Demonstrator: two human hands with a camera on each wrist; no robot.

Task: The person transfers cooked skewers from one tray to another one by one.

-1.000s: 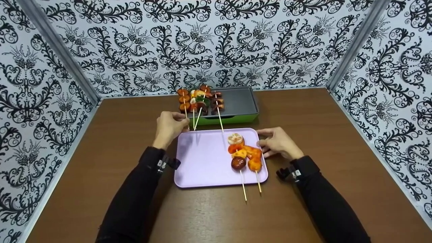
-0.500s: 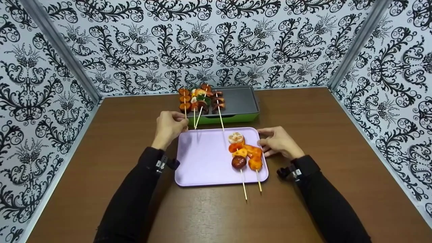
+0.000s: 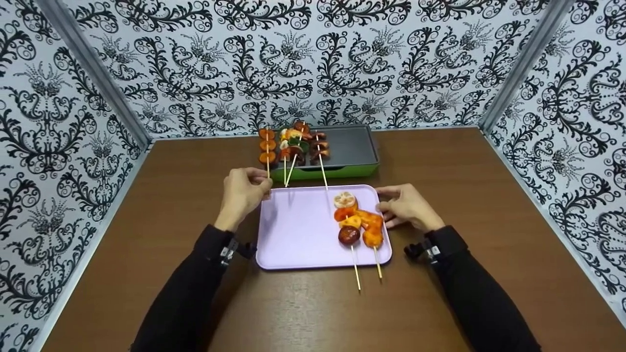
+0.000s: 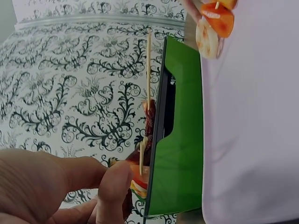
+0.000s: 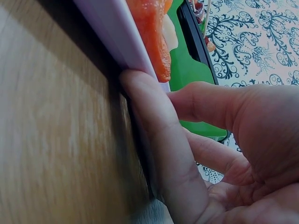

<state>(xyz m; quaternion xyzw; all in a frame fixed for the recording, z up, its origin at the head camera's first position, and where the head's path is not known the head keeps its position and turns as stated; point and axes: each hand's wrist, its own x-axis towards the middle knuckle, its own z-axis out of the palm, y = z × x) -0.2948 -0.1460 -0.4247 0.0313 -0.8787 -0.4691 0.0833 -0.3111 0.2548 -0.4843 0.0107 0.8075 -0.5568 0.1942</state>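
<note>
My left hand (image 3: 243, 194) pinches the lower stick end of a skewer of round orange slices (image 3: 267, 145), whose slices lie along the left edge of the grill (image 3: 353, 146). In the left wrist view the thumb and forefinger (image 4: 112, 186) meet, but the pinched stick is hidden. My right hand (image 3: 405, 205) holds the right rim of a lilac tray (image 3: 298, 234). Its fingers lie against the tray's outer side in the right wrist view. On the tray's right half lie a skewer with a brown round piece (image 3: 349, 235) and an orange-glazed skewer (image 3: 373, 230).
Other skewers, mixed vegetable pieces (image 3: 296, 142) and dark brown pieces (image 3: 320, 145), lie on the grill's left half, sticks overhanging its front. Below the tray's front edge jut two stick ends (image 3: 357, 278). Patterned walls (image 3: 313, 63) enclose the brown table (image 3: 440, 156).
My left hand has shifted slightly left and nearer, and the orange-slice skewer has moved a little left, away from the others. The right hand stays at the tray; the head view shifts slightly.
</note>
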